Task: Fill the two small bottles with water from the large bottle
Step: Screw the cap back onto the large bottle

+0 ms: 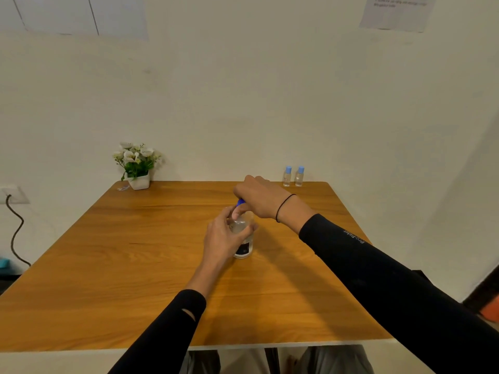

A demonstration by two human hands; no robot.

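Observation:
The large clear bottle (244, 245) stands upright near the middle of the wooden table (135, 265). My left hand (224, 236) grips its body from the left. My right hand (259, 197) comes down from above and its fingers curl round the blue cap (240, 203) on the bottle's neck. Two small clear bottles, the left one (287, 177) and the right one (299, 176), stand side by side at the table's far right edge against the wall, each with a light blue cap on.
A white pot of artificial flowers (137, 166) sits at the far left corner of the table. A dark cable (16, 233) hangs from a wall socket at the left. The wall runs close behind the table's far edge.

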